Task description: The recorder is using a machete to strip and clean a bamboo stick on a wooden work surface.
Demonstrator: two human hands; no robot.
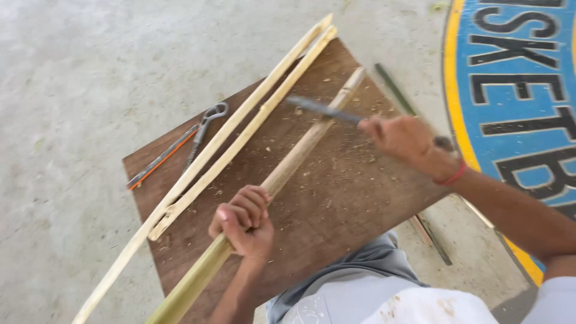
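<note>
Left hand (243,222) gripped bamboo pole (282,174) mid-frame, right hand (408,144) clenched knife (324,110); blade could slip toward fingers.

left hand (245,221) gripping bamboo pole (298,153) | right hand (408,143) holding knife (324,109), blade lying across pole beyond left grip | board (336,204) lying underneath | two split strips (240,129), scissors (204,129) resting left of grip

Split strips (240,129) and scissors (204,129) crowd the board's (336,198) left.
</note>
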